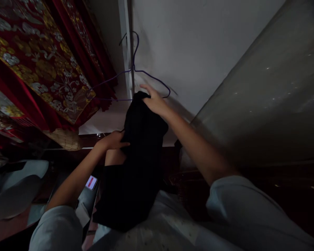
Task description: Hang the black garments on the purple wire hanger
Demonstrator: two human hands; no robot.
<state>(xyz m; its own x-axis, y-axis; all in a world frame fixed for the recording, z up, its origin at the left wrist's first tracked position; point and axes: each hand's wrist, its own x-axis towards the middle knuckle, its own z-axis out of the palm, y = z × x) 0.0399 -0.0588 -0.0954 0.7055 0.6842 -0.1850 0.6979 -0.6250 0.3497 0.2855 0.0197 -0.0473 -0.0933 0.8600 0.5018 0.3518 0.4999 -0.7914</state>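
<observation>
A black garment [143,150] hangs down in front of me, its top at the lower bar of a purple wire hanger [153,77]. The hanger's hook loops over a pale upright strip at the wall. My right hand [155,103] pinches the garment's top near the hanger bar, forefinger stretched out. Lower down, my left hand [113,140] grips the garment's left edge, thumb in front and the other fingers partly hidden by the cloth. Whether the cloth passes over the bar or only lies in front of it, I cannot tell.
Red drapes with gold and silver embroidery [49,66] hang at the upper left. A shiny, plastic-like sheet [264,101] slants along the right by the white wall [199,38]. A lit phone [91,182] is at the lower left, near someone's denim-clad legs [18,191].
</observation>
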